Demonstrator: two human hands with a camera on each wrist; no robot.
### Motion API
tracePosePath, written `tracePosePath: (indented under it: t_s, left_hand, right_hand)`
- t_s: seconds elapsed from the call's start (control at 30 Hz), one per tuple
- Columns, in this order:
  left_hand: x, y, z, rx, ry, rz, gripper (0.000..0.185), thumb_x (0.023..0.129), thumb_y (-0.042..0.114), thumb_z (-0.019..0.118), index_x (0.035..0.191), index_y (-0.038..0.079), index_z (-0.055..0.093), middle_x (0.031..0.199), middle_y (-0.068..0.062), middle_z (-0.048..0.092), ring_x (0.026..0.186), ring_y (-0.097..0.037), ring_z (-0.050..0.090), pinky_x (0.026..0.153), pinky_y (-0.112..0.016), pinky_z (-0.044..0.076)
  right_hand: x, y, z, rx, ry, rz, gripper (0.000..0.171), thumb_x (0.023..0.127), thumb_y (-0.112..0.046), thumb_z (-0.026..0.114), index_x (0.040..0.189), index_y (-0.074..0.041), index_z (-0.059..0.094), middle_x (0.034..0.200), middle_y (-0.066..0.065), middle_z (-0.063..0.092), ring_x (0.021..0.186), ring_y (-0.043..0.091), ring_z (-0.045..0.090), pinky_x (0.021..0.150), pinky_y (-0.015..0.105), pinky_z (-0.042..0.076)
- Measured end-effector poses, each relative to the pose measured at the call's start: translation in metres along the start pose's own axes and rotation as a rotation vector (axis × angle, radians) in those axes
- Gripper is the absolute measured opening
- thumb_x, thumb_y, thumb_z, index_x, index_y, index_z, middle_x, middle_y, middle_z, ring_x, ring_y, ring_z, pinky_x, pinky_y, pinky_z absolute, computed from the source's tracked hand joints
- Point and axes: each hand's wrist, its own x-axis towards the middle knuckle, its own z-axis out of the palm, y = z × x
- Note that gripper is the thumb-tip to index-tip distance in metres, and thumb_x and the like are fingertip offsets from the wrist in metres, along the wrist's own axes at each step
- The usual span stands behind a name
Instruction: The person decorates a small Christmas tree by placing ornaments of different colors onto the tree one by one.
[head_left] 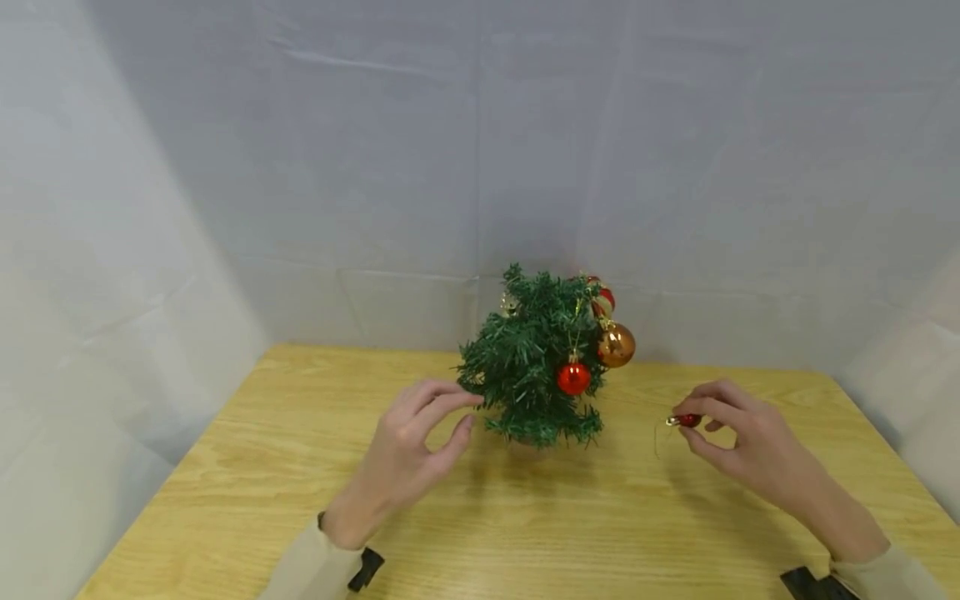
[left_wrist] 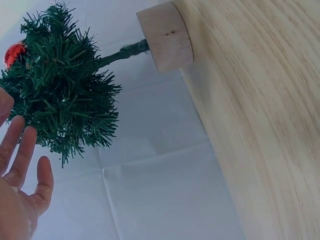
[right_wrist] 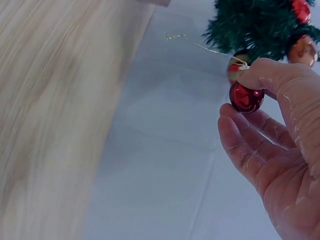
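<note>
From the head view, a small artificial tree (head_left: 536, 367) stands on the far middle of a pale wooden surface (head_left: 247, 467), backed by a creased white cloth backdrop (head_left: 375, 167). Three baubles already hang on the tree's right side: a glossy red ball (head_left: 573, 378) low down, a larger copper-gold ball (head_left: 616, 345) at the edge, and a red and pale one (head_left: 602, 298) near the top. The right hand (head_left: 738, 442) pinches one more small red bauble (head_left: 686, 420) between thumb and forefinger, well to the right of the tree and just above the surface, its thin loop trailing down. So, judging by this, most of the decorating is done on that side, this bauble is not yet hung, and the tree's left side looks bare. The left hand (head_left: 408, 454) holds nothing, its fingers loosely bent with the tips at the lower left branches.

The left wrist view shows the tree's stiff, bristly green needles, a wrapped wire stem and a round, smooth wooden base (left_wrist: 166, 36) resting on the grained surface. The left hand's fingers (left_wrist: 22, 150) are straight and spread, just beside the branches.

In the right wrist view, the small bauble (right_wrist: 246, 97) is round, shiny and dark red with a gold cap, gripped by thumb and fingertip, with the remaining fingers relaxed below it. A fine gold hanging thread (right_wrist: 200, 44) runs out from it.
</note>
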Motion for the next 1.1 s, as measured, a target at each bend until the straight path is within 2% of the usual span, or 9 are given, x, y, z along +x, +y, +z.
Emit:
tracePosePath:
  t_s: [0.1,0.17,0.37,0.67,0.93,1.1]
  left_hand:
    - [-0.001,-0.001,0.0,-0.001,0.011,0.02,0.023,0.087,0.005,0.072,0.11,0.009,0.075,0.104,-0.003,0.071,0.094,-0.017,0.066,0.085,-0.031,0.054]
    - [-0.001,-0.001,0.001,-0.004,0.023,0.044,0.023,0.087,0.005,0.072,0.109,0.008,0.075,0.104,-0.004,0.071,0.093,-0.017,0.066,0.085,-0.029,0.053]
    - [0.0,0.002,0.002,-0.007,0.039,0.101,0.024,0.083,0.002,0.074,0.107,0.007,0.075,0.102,-0.004,0.071,0.09,-0.016,0.064,0.084,-0.027,0.051]
    - [0.001,0.009,0.003,-0.032,0.024,0.126,0.022,0.084,0.003,0.073,0.106,0.006,0.075,0.103,-0.004,0.071,0.088,-0.015,0.064,0.084,-0.021,0.049]
    - [0.003,0.015,0.004,-0.05,0.015,0.132,0.026,0.082,0.004,0.075,0.108,0.007,0.075,0.104,-0.004,0.071,0.09,-0.015,0.064,0.086,-0.025,0.051]
    - [0.006,0.019,0.007,-0.062,0.012,0.172,0.023,0.085,0.006,0.074,0.108,0.008,0.074,0.104,-0.004,0.071,0.092,-0.016,0.065,0.087,-0.029,0.053]
  right_hand:
    - [0.003,-0.008,-0.001,-0.001,0.016,-0.029,0.036,0.102,-0.043,0.052,0.099,-0.017,0.076,0.103,0.0,0.066,0.079,0.005,0.062,0.067,0.007,0.049]
    - [0.006,-0.014,-0.002,-0.013,0.022,-0.043,0.041,0.103,-0.047,0.048,0.098,-0.017,0.076,0.103,-0.001,0.066,0.079,0.005,0.062,0.067,0.007,0.049]
    - [0.013,-0.03,-0.004,-0.019,0.046,-0.081,0.038,0.105,-0.045,0.05,0.099,-0.018,0.076,0.104,-0.003,0.066,0.082,0.003,0.061,0.069,0.007,0.049]
    - [0.022,-0.053,-0.005,0.027,0.085,-0.122,0.035,0.104,-0.04,0.055,0.099,-0.014,0.077,0.104,0.0,0.067,0.088,0.003,0.061,0.072,0.007,0.049]
    - [0.029,-0.066,-0.003,0.07,0.133,-0.182,0.033,0.104,-0.036,0.057,0.099,-0.012,0.078,0.102,0.004,0.068,0.091,0.003,0.063,0.074,0.006,0.051]
    - [0.034,-0.074,-0.003,0.102,0.15,-0.227,0.032,0.104,-0.033,0.057,0.099,-0.009,0.078,0.101,0.007,0.068,0.091,0.005,0.063,0.072,0.007,0.051]
